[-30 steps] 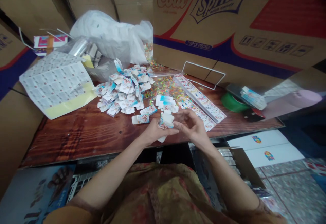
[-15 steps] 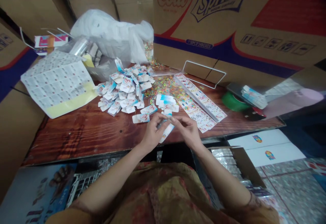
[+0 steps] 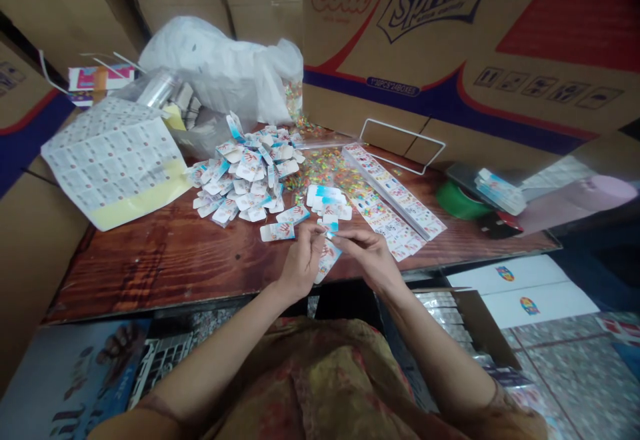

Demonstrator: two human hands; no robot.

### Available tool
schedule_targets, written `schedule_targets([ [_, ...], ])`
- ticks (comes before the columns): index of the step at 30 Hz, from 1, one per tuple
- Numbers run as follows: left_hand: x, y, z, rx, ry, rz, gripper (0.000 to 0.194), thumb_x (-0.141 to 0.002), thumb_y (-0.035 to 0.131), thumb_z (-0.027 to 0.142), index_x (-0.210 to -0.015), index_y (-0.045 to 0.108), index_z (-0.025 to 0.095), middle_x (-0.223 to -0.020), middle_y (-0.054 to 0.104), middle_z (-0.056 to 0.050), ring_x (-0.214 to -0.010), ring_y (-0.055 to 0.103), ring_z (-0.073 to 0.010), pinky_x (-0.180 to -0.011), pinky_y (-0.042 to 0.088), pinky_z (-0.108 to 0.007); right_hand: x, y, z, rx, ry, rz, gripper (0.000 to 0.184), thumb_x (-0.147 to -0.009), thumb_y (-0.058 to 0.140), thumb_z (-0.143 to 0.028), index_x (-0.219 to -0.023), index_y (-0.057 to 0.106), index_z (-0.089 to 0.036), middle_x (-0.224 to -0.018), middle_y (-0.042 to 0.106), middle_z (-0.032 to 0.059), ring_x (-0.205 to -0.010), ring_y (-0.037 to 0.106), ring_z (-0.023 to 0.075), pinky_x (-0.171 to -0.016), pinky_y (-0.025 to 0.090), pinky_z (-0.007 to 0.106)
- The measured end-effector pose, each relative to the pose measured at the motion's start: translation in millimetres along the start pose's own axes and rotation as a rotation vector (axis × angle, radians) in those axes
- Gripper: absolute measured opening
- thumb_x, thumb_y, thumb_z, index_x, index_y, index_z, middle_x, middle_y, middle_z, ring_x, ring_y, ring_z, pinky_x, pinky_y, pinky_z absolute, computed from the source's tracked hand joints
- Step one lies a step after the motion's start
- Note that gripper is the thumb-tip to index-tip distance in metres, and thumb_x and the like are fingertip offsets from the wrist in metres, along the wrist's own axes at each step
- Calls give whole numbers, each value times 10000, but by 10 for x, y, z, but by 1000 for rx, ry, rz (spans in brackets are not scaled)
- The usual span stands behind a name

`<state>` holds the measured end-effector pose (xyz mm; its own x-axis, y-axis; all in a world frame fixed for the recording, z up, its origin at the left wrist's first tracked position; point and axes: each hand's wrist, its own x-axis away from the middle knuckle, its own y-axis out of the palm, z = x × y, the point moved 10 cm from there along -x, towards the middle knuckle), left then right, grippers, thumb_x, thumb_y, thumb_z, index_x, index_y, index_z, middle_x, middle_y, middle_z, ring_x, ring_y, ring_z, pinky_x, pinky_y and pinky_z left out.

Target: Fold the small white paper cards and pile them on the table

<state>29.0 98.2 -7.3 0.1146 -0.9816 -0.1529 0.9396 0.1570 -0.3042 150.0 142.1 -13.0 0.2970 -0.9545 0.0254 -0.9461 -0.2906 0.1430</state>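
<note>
A small white-and-blue printed carton (image 3: pixel 327 263) is in my hands at the table's front edge, its lower end tilted toward me. My left hand (image 3: pixel 301 261) is closed around the carton's left side, thumb and forefinger near its top. With thumb and forefinger pinched, my right hand (image 3: pixel 369 257) grips the carton's upper end, where a small pale flap shows between the fingertips. Just beyond my fingers lie a few loose flat cartons (image 3: pixel 327 197). Two more cartons (image 3: pixel 278 231) rest to the left of them. Fingers partly hide the carton's top.
A heap of small cartons (image 3: pixel 245 173) covers the table's middle left. Behind it are colourful small pellets (image 3: pixel 320 167) and a white plastic bag (image 3: pixel 200 47). Printed sticker strips (image 3: pixel 390 203), a green tape roll (image 3: pixel 457 200) and a pink bottle (image 3: pixel 580 203) lie right. A large cardboard box (image 3: pixel 440 107) stands behind.
My fingertips have shifted at the carton's top end. The right hand has drawn slightly down and its fingers have straightened; the left fingers have curled in more. The heap is unchanged.
</note>
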Motion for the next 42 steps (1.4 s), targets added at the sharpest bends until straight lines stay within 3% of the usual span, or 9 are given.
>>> schedule_targets([
  [7, 52, -77, -73, -9, -16, 39, 217, -941, 346, 381, -1027, 444, 207, -745, 549, -2, -683, 551, -149, -633, 393, -267, 139, 154, -294, 283, -302, -136, 133, -812, 655, -323, -831, 743, -225, -784, 676, 35, -735, 616, 174, -691, 497, 317],
  [15, 144, -57, -128, -83, -52, -33, 207, -927, 353, 340, -1064, 439, 211, -784, 598, -5, -676, 574, -151, -636, 389, -265, 108, 98, 41, 188, -107, -107, 197, -748, 707, -412, -780, 730, -219, -759, 710, 28, -698, 630, 183, -689, 512, 324],
  [21, 92, -139, -181, -71, -93, 33, 214, -940, 325, 367, -1025, 447, 213, -776, 587, -7, -697, 568, -154, -648, 394, -264, 181, 341, -200, 394, -319, -277, 269, -889, 544, -408, -946, 725, -217, -794, 666, 42, -754, 615, 179, -703, 488, 314],
  [25, 43, -148, -271, -85, -122, 16, 214, -946, 311, 360, -981, 457, 208, -772, 578, -3, -706, 562, -151, -652, 398, -260, 82, 410, -131, 524, -356, -372, 298, -883, 555, -433, -999, 708, -204, -824, 660, 44, -762, 621, 173, -694, 481, 287],
  [27, -12, -199, -289, -83, -125, 32, 214, -945, 319, 364, -950, 465, 207, -765, 573, 0, -700, 559, -146, -648, 402, -252, -47, 359, -39, 637, -356, -324, 330, -891, 535, -452, -1039, 688, -201, -891, 665, 61, -800, 628, 186, -719, 480, 295],
  [32, -378, -692, -83, -185, -15, 224, 192, -935, 371, 335, -1040, 461, 202, -829, 608, -21, -740, 585, -147, -698, 431, -253, -344, 17, 184, 1244, -244, 189, 551, -802, 637, -498, -1190, 559, -114, -996, 622, 192, -881, 601, 301, -736, 457, 387],
  [35, -744, -1153, 107, -394, 90, 373, 245, -917, 423, 318, -1122, 466, 192, -874, 623, -48, -778, 601, -178, -755, 448, -296, -401, 98, 302, 1424, -243, 220, 623, -720, 737, -452, -1213, 525, -136, -994, 598, 203, -895, 585, 328, -717, 447, 392],
  [38, -1066, -1520, 255, -621, 185, 490, 342, -897, 465, 302, -1221, 465, 192, -1076, 602, -113, -986, 589, -256, -876, 439, -390, -455, 79, 372, 1361, -197, 207, 606, -709, 749, -403, -1219, 505, -184, -1004, 579, 159, -849, 599, 289, -696, 441, 363],
  [42, -1109, -1532, 369, -907, 204, 540, 402, -879, 486, 255, -1262, 486, 136, -1289, 481, -209, -1216, 445, -358, -998, 347, -506, -512, -104, 433, 1058, -87, 186, 514, -734, 685, -271, -1200, 485, -186, -905, 567, 68, -756, 590, 219, -682, 434, 327],
])
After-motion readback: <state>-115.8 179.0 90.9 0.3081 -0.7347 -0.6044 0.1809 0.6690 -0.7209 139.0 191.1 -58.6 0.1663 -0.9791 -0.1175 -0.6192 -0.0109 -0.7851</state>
